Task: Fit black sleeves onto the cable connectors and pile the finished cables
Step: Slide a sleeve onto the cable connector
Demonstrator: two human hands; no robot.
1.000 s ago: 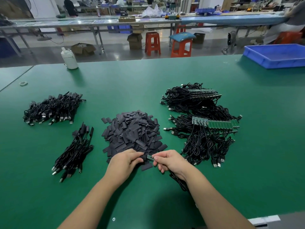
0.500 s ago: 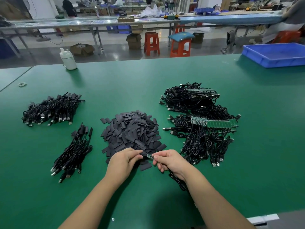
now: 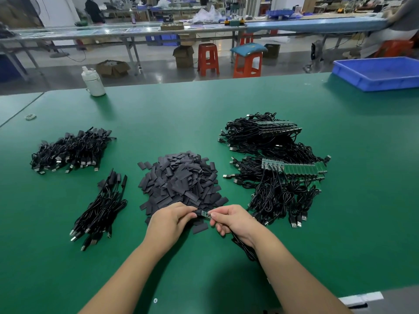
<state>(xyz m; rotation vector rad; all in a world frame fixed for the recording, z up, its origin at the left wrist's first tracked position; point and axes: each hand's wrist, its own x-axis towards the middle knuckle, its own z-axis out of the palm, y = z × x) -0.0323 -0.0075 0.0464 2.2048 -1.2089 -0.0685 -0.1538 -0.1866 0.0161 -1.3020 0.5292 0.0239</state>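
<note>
Head view: both hands meet at the near edge of the heap of black sleeves (image 3: 180,177) on the green counter (image 3: 226,105). The left hand (image 3: 169,220) has its grip pressed together on a black sleeve (image 3: 198,212), thumb and forefinger pinching it at the fingertips. The right hand (image 3: 233,219) has its grip pinched on the cable connector (image 3: 205,213), a small green board that sticks out leftward from its fingertips and touches the sleeve's open end. How far the board sits inside the sleeve cannot be told. The connector's black cable (image 3: 243,248) runs back under the right wrist and lies on the counter.

Right of the heap lie tangled bare-board cables (image 3: 276,177), well apart from the hands. Left of the heap lies a small pile of sleeved cables (image 3: 102,209), and farther left a larger pile (image 3: 70,150). A loose sleeve (image 3: 200,228) lies just below the hands. A white bottle (image 3: 93,82) and a blue bin (image 3: 381,72) stand at the counter's far side.
</note>
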